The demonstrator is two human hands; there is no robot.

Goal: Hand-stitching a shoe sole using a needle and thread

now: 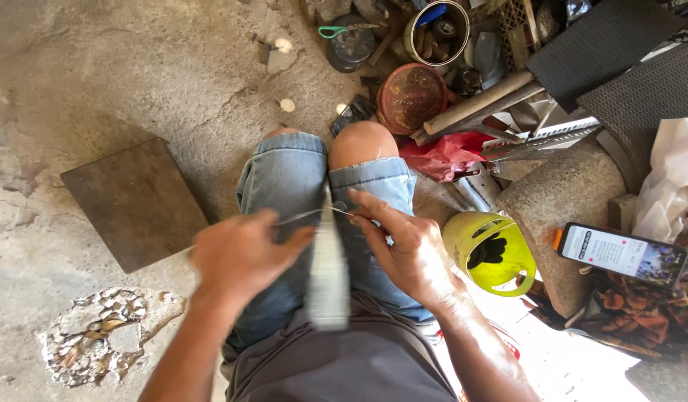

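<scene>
We're mid-pull on a thin wire (308,215) over our knees, left hand (240,257) pinched shut on its 9 o'clock end, right hand (403,249) pinching it at 3 o'clock above a flat grey strip (328,275); next move likely needs steady tension.

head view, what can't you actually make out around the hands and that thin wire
- Head view: left hand is motion-blurred, so its grip on the thin wire is unclear.
- Right hand: its fingers cover the wire's end.
- Grey strip between the knees: blurred, material unreadable.
- Yellow-green canister: lower part lost in sun glare.
- Round tin of tools: cut off by the top edge.
</scene>
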